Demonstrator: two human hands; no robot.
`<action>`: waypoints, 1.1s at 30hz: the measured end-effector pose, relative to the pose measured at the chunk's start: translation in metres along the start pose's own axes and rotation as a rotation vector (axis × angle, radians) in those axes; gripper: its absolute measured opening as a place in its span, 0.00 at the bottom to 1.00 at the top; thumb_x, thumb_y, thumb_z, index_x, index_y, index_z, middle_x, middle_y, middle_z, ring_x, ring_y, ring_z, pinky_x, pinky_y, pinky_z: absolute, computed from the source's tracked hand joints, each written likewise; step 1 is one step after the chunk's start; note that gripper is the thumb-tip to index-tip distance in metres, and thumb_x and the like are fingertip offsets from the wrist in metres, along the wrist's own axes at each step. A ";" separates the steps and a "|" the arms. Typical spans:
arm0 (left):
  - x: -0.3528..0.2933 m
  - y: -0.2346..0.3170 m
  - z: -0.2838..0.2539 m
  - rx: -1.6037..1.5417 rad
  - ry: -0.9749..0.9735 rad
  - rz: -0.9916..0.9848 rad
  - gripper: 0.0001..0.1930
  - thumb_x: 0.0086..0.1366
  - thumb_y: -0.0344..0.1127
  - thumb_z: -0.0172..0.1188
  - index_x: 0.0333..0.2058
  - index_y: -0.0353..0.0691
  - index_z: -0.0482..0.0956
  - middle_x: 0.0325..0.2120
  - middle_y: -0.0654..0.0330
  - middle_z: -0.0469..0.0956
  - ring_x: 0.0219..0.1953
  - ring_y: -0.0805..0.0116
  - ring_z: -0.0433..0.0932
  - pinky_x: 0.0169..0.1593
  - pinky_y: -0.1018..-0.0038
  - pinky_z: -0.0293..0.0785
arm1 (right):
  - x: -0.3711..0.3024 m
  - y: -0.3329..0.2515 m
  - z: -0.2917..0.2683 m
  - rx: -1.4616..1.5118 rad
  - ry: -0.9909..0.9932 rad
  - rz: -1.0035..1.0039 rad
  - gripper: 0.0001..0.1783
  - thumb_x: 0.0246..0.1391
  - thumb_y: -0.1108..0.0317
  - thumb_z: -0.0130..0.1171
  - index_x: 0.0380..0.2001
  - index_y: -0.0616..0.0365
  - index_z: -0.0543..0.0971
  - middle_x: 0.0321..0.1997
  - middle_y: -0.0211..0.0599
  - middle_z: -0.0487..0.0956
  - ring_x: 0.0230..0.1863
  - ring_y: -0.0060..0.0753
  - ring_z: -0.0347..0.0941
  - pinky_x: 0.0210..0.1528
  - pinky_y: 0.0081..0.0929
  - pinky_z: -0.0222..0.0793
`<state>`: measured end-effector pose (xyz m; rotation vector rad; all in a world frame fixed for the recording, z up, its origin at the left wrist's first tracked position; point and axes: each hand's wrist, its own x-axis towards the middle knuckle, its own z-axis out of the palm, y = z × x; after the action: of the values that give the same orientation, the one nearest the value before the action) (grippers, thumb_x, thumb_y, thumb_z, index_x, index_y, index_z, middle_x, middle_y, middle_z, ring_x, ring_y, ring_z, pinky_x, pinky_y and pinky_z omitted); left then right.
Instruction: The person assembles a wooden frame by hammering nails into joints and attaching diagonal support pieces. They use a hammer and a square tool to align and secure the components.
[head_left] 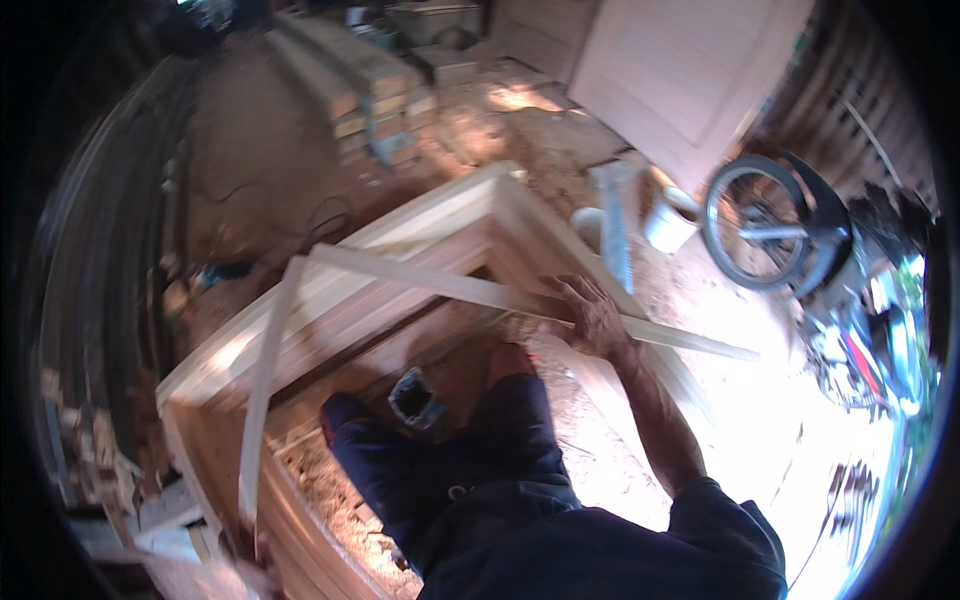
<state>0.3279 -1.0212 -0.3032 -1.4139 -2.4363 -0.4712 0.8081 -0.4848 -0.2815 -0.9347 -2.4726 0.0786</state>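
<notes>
Two thin pale wooden strips lie across a large wooden frame and meet in a point over its far side. My right hand (597,318) is closed around the longer wooden strip (440,283), which extends past it to the right beyond the frame's edge. The other strip (266,400) runs down the left side toward me. At its lower end is my left hand (258,572), dark and smeared by motion, so its fingers cannot be made out. The deep-sided wooden frame (400,240) surrounds my legs.
A blue-rimmed, dark-mouthed container (414,398) stands between my legs. Stacked timber beams (350,75) lie beyond the frame, long boards (110,250) along the left. At the right are a white bucket (672,220), a leaning wooden panel (690,70) and a motorcycle (790,225).
</notes>
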 end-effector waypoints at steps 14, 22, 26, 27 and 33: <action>-0.137 -0.068 -0.072 -0.201 0.001 -0.117 0.16 0.65 0.35 0.69 0.44 0.30 0.77 0.43 0.47 0.82 0.46 0.54 0.81 0.55 0.57 0.78 | -0.128 0.090 -0.094 0.228 0.029 0.421 0.12 0.55 0.75 0.65 0.44 0.56 0.84 0.42 0.44 0.83 0.47 0.46 0.80 0.49 0.38 0.76; -0.114 -0.047 -0.082 -0.251 -0.214 -0.430 0.20 0.70 0.41 0.62 0.53 0.32 0.80 0.48 0.52 0.82 0.48 0.59 0.81 0.54 0.66 0.77 | -0.127 0.094 -0.089 0.084 -0.101 0.144 0.13 0.50 0.74 0.69 0.42 0.56 0.85 0.46 0.39 0.83 0.50 0.46 0.77 0.52 0.40 0.76; -0.114 -0.051 -0.076 -0.303 -0.177 -0.451 0.19 0.73 0.36 0.58 0.58 0.35 0.77 0.48 0.49 0.81 0.48 0.59 0.80 0.54 0.67 0.77 | -0.132 0.097 -0.082 0.244 -0.078 0.260 0.15 0.47 0.78 0.69 0.40 0.58 0.83 0.43 0.41 0.81 0.48 0.47 0.76 0.51 0.41 0.74; -0.115 -0.049 -0.076 -0.388 -0.183 -0.559 0.21 0.71 0.38 0.60 0.57 0.31 0.74 0.46 0.47 0.79 0.48 0.54 0.77 0.54 0.61 0.74 | -0.133 0.099 -0.079 0.217 -0.103 0.255 0.15 0.47 0.78 0.69 0.40 0.59 0.82 0.43 0.42 0.81 0.47 0.48 0.76 0.50 0.41 0.74; -0.108 -0.033 -0.085 -0.178 -0.197 -0.583 0.15 0.62 0.27 0.62 0.49 0.35 0.78 0.42 0.48 0.78 0.43 0.46 0.79 0.46 0.60 0.76 | -0.142 0.108 -0.070 0.413 -0.067 0.437 0.11 0.55 0.73 0.61 0.42 0.60 0.79 0.39 0.35 0.76 0.42 0.33 0.72 0.45 0.31 0.69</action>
<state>0.3572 -1.1564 -0.2736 -0.8091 -3.0276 -0.7144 0.9977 -0.5004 -0.3047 -1.2704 -2.1410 0.7439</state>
